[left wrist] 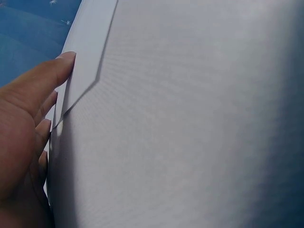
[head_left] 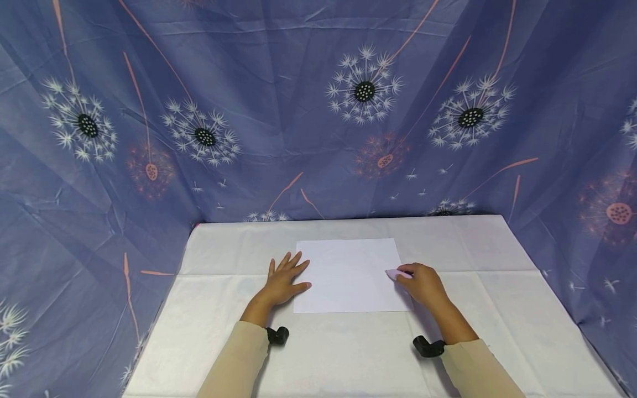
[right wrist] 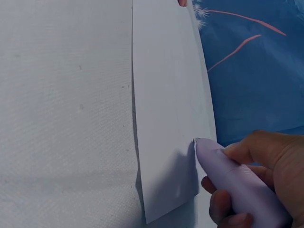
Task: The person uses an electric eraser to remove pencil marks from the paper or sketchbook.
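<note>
A white sheet of paper (head_left: 343,276) lies on the white-covered table. My left hand (head_left: 281,283) rests with spread fingers at the paper's left edge, its thumb on the sheet in the left wrist view. My right hand (head_left: 422,283) grips a lavender, rounded, handheld tool (right wrist: 237,183) near the right edge. This tool has a small tip that meets the paper, a little inward from that edge. From the tip a dark line runs to the paper's edge; whether it is a cut or a shadow I cannot tell. The tool's back end is hidden in my palm.
The white cloth (head_left: 338,354) covering the table has fold creases. Behind and beside it hangs a blue curtain (head_left: 283,110) with dandelion prints. Black wrist-worn devices (head_left: 277,335) stick out beside both sleeves.
</note>
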Demonstrator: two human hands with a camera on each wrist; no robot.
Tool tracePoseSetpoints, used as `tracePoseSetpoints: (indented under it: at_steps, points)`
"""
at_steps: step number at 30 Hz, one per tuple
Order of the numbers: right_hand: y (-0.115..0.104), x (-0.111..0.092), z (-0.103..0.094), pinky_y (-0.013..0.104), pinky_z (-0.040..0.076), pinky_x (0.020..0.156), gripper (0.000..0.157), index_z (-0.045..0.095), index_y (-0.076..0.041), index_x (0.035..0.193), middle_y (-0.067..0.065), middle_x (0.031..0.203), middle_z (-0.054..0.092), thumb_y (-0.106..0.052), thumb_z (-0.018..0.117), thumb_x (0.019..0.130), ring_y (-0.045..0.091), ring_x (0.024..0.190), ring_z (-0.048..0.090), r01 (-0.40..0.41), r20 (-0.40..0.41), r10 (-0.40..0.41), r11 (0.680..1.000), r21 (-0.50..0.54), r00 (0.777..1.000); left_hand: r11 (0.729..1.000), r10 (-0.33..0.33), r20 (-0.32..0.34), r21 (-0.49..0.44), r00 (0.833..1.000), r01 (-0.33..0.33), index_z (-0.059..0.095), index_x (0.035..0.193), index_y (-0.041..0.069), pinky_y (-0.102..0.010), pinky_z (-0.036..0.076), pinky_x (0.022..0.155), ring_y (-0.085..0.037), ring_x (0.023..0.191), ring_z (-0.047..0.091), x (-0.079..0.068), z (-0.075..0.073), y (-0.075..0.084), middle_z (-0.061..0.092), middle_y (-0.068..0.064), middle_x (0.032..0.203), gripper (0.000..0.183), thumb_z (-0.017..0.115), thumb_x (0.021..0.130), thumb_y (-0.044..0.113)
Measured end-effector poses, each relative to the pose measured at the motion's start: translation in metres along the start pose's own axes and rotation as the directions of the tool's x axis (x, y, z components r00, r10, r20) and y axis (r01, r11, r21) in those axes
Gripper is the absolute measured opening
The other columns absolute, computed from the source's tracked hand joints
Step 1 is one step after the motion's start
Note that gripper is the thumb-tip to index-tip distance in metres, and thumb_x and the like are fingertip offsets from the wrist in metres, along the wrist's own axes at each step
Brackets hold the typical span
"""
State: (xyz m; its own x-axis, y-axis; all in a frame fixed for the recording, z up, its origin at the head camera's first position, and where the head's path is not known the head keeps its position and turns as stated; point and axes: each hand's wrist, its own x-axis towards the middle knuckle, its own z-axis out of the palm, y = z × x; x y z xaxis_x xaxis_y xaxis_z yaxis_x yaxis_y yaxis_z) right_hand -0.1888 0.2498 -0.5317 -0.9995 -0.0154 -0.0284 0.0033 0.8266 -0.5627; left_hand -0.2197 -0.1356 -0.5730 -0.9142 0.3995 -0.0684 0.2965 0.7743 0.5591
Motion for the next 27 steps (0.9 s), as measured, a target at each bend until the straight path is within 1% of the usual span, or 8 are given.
tracePoseSetpoints:
  at_steps: [7, 14, 21, 27]
  points:
    - [-0.0014, -0.0004, -0.0001, 0.057, 0.052, 0.095, 0.030, 0.075, -0.002, 0.116, 0.025, 0.120, 0.071, -0.022, 0.069, 0.094, 0.044, 0.112, 0.066, 0.001, 0.007, -0.001, 1.000, 0.003, 1.000, 1.000, 0.001, -0.001, -0.007, 1.000, -0.001, 0.043, 0.155, 0.025, -0.066, -0.008, 0.124, -0.032, 0.160, 0.009, 0.0001, 0.0000, -0.0003, 0.023, -0.002, 0.170, 0.067, 0.065, 0.096, 0.046]
    - [-0.0010, 0.0011, 0.0013, 0.057, 0.051, 0.098, 0.031, 0.075, -0.003, 0.116, 0.024, 0.121, 0.071, -0.023, 0.069, 0.094, 0.044, 0.115, 0.065, 0.003, -0.005, -0.003, 1.000, -0.005, 1.000, 1.000, 0.005, 0.001, 0.002, 1.000, -0.005, 0.043, 0.155, 0.024, -0.066, -0.008, 0.124, -0.033, 0.160, 0.009, -0.0001, 0.0002, -0.0003, 0.022, -0.002, 0.170, 0.067, 0.065, 0.096, 0.047]
    - [-0.0018, 0.0012, 0.0013, 0.058, 0.051, 0.096, 0.031, 0.074, -0.002, 0.117, 0.025, 0.119, 0.071, -0.021, 0.068, 0.094, 0.045, 0.111, 0.066, 0.006, -0.010, -0.006, 1.000, -0.010, 1.000, 1.000, -0.001, 0.001, 0.003, 1.000, 0.001, 0.043, 0.155, 0.024, -0.066, -0.008, 0.124, -0.032, 0.160, 0.009, -0.0001, -0.0001, -0.0005, 0.023, -0.002, 0.170, 0.067, 0.065, 0.096, 0.047]
    - [-0.0024, 0.0000, -0.0002, 0.058, 0.052, 0.095, 0.030, 0.075, -0.001, 0.116, 0.026, 0.119, 0.071, -0.021, 0.069, 0.093, 0.045, 0.111, 0.066, 0.010, -0.015, -0.010, 1.000, -0.013, 1.000, 1.000, 0.000, 0.002, 0.000, 1.000, 0.000, 0.043, 0.155, 0.025, -0.066, -0.008, 0.124, -0.032, 0.160, 0.009, 0.0000, -0.0007, 0.0000, 0.022, -0.001, 0.170, 0.067, 0.065, 0.096, 0.047]
